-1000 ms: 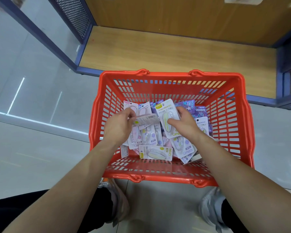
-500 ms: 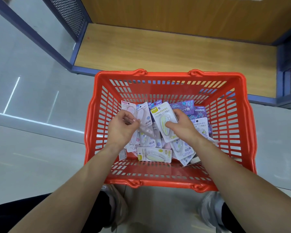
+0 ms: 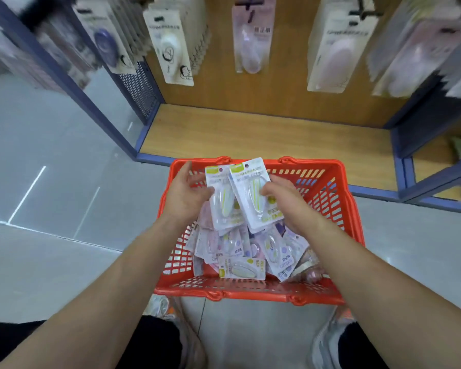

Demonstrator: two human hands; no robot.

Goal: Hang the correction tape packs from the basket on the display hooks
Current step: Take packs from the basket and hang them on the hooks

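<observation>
While right fingers (image 3: 269,192) are gripping the front pack (image 3: 246,198), left fingers' (image 3: 186,171) hold on the back pack (image 3: 220,201) unclear, squaring them is looking wise

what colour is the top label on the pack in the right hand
Yellow-green, on the pack that the right hand holds; head view shows it best.

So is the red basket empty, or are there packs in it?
Not empty. A heap of correction tape packs covers the floor of the basket, under the two yellow-striped packs raised above it.
</observation>
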